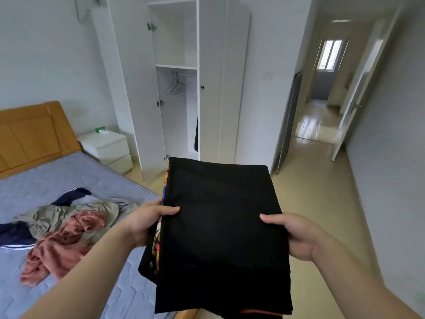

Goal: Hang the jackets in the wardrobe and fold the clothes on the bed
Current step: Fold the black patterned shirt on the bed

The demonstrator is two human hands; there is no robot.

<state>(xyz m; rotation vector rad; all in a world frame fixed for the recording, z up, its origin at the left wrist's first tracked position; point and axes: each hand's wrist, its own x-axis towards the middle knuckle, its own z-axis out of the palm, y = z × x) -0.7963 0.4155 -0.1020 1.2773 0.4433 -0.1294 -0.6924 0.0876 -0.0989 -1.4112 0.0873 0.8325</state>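
I hold a folded black garment point(220, 226) flat in front of me, with an orange printed edge showing along its left side. My left hand point(147, 223) grips its left edge, thumb on top. My right hand point(296, 236) grips its right edge the same way. Ahead stands the white wardrobe point(211, 77) with its left door open; an empty hanger point(176, 86) hangs on the rail and a dark garment point(196, 137) hangs lower inside. On the bed point(69, 178) at the left lie a pink garment point(59, 245), an olive one point(69, 215) and a navy one point(13, 236).
A white nightstand point(107, 148) stands between the wooden headboard point(30, 134) and the wardrobe. At the right, an open room door point(358, 93) leads to a hallway. Tiled floor point(322, 203) stretches between me and the wardrobe.
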